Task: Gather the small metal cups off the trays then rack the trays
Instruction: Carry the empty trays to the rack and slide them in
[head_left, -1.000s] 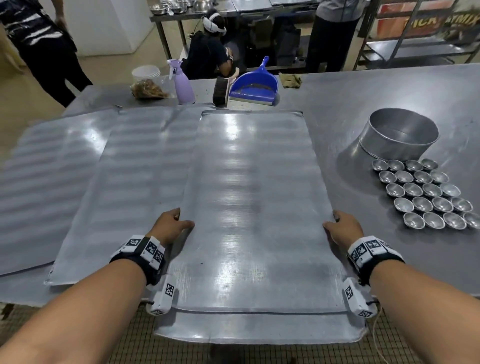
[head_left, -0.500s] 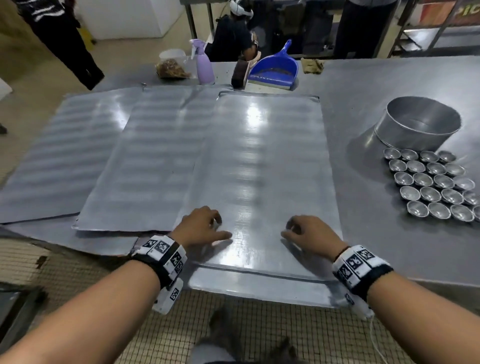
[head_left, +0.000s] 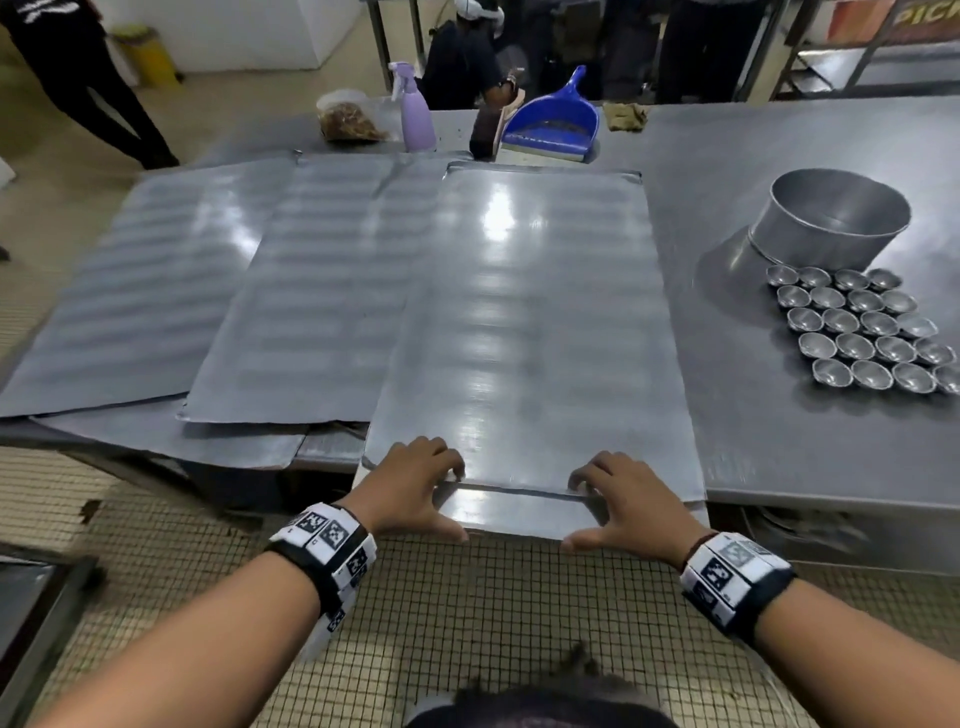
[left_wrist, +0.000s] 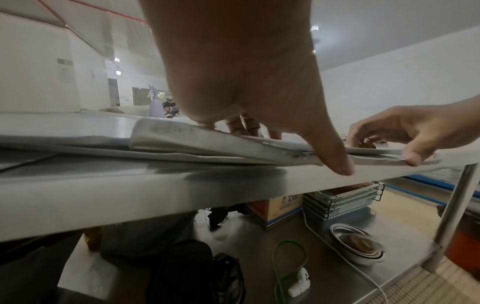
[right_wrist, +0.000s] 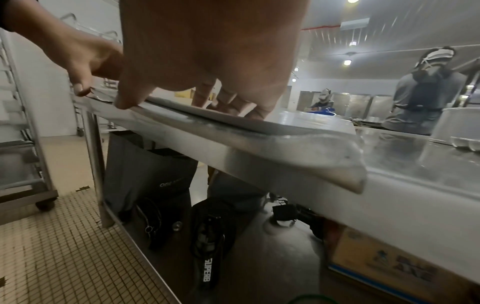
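Two flat metal trays lie stacked at the table's near edge. The top tray (head_left: 530, 322) sits a little back from the bottom tray (head_left: 519, 512), whose near strip sticks out. My left hand (head_left: 441, 504) and right hand (head_left: 592, 514) pinch this near edge, bent fingers on the top tray and thumbs against the bottom tray's rim. The left wrist view shows the left hand (left_wrist: 285, 144) the same way, and the right wrist view the right hand (right_wrist: 182, 102). Several small metal cups (head_left: 862, 332) stand in rows on the table at the right.
Two more trays (head_left: 322, 291) (head_left: 130, 291) overlap at the left. A round metal pan (head_left: 836, 218) stands behind the cups. A spray bottle (head_left: 415, 111), a blue dustpan (head_left: 556, 122) and people line the far side. A wheeled rack (right_wrist: 15, 123) stands at the left.
My hands left the top tray's long sides, crossed its surface and came back to the near edge, where they now pinch both trays. The view has drawn back from the table.
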